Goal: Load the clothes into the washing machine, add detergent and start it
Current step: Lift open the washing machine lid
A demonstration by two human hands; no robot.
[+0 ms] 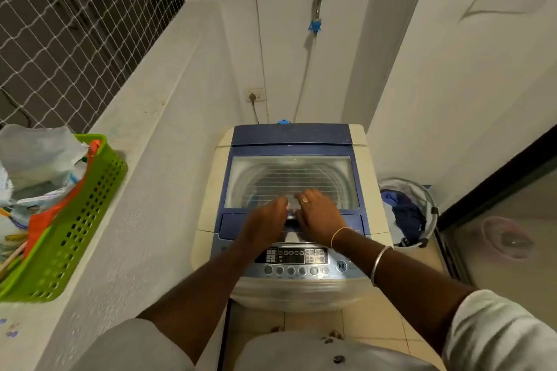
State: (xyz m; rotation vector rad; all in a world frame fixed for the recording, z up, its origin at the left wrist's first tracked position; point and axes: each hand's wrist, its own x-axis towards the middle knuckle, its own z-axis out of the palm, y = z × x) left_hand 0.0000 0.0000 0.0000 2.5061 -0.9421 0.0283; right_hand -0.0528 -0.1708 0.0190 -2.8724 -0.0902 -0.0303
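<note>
The left hand (265, 221) and right hand (321, 217) lie on the lid's (291, 178) near edge, grip unclear. The lid looks stiff and light, best lifted there.

Left grip (265, 224) lies just beside right grip (320, 218), both palms down.

Blues, cream and one loud green.
We see a cream washing machine (206, 190) with a speckled dark-blue lid (291, 135), a bright green basket (78, 229) punched with rows of holes, white diamond-mesh netting (69, 27), and blue clothes (407, 214).
</note>
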